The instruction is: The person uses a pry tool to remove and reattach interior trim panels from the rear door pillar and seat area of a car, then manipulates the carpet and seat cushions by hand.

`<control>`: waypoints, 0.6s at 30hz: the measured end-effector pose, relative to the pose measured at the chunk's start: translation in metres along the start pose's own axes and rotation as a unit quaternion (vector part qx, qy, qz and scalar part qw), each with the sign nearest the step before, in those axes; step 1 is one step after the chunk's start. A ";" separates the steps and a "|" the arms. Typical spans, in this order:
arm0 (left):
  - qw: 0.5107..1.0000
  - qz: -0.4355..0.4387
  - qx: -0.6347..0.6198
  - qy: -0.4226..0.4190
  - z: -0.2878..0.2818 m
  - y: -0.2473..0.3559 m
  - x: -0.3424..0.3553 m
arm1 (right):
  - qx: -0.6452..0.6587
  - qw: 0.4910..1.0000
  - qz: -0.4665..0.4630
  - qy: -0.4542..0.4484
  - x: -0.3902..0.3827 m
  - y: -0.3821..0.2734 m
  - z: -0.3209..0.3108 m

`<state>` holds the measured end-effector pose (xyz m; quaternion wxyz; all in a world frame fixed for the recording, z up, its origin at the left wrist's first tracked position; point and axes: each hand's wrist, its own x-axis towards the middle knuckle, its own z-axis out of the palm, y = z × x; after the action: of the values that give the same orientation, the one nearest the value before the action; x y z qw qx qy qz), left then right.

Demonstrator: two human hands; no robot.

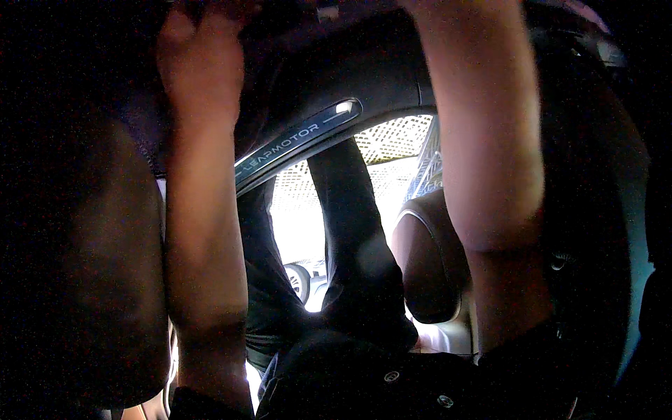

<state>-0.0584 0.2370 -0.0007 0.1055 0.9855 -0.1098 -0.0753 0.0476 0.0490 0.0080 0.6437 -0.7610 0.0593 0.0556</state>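
My left hand [201,66] reaches up into the dark interior of a car near the top left; its fingertips are lost in shadow, so what they touch, if anything, is unclear. My right forearm [483,119] stretches past the upper edge, with that hand out of sight. Between my arms runs a door sill with a dark, lettered trim plate [294,140].
Dark upholstery [84,245] fills the left. My dark-trousered legs [350,231] stand in the doorway over bright, patterned ground [392,140]. A padded door armrest [427,266] is at the right. A vehicle wheel [297,283] shows outside, beyond my legs.
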 end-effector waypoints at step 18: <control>0.981 0.069 -0.004 -0.179 0.046 0.016 -0.026 | -0.002 0.997 -0.064 0.036 -0.023 0.002 -0.011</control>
<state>-0.0947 0.2188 -0.0379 0.0930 0.9455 -0.1947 -0.2438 0.0249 0.0382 0.0120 0.6416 -0.7662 0.0332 -0.0128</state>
